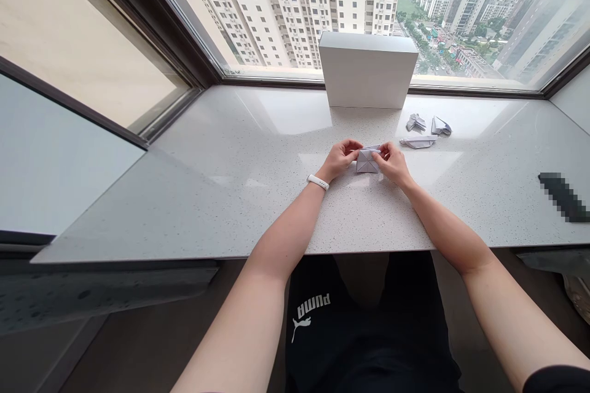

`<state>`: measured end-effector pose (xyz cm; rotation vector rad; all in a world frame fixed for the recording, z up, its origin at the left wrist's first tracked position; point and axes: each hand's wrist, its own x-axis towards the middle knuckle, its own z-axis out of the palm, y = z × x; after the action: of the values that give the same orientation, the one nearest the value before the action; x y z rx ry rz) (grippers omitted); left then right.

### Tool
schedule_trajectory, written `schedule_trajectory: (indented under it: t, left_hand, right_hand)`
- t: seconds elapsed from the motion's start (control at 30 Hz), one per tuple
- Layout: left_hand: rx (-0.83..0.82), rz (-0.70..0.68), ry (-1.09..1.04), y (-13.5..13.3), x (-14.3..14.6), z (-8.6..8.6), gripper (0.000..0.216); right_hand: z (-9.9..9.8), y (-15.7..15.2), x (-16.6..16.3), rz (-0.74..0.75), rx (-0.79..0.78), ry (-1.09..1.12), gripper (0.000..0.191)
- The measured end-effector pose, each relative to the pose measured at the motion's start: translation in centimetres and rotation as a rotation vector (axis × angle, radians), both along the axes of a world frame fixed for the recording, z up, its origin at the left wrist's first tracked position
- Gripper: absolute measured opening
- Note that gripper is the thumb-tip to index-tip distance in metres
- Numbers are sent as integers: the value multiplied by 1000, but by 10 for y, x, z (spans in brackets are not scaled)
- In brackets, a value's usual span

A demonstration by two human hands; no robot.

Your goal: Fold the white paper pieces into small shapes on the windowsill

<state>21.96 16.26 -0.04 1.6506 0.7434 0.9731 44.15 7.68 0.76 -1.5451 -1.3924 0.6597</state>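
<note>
Between my two hands is a small square of folded white paper (367, 163), its creases crossing in an X on the near face. My left hand (342, 158) pinches its left side between thumb and fingers. On the opposite side my right hand (391, 161) grips the right edge, thumb on the front face. Parts of the paper's upper side are hidden by my fingers. Just beyond my right hand lie three finished-looking paper folds: a boat-like long one (418, 142), a pointed one (441, 126) and a many-flapped one (416, 122).
A white box (369, 70) stands upright against the window at the back of the speckled white sill (207, 196). A pixelated dark object (563, 198) lies at the far right. The sill's front edge runs just above my lap.
</note>
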Motion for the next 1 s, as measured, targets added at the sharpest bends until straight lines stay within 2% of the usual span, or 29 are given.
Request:
schedule_trajectory:
  t: [0.37, 0.57, 0.83, 1.0]
  left_hand:
    - [-40, -14, -3, -3, 0, 4, 26]
    - [-41, -24, -23, -2, 1, 1, 32]
    - [-15, -48, -7, -5, 1, 2, 67]
    - [0, -45, 0, -8, 0, 5, 79]
  right_hand:
    - [-3, 3, 5, -28, 90, -5, 35]
    - [0, 2, 8, 1, 19, 55, 48]
    - [-1, 2, 9, -20, 37, 39, 45]
    - [-1, 2, 10, -16, 45, 31, 48]
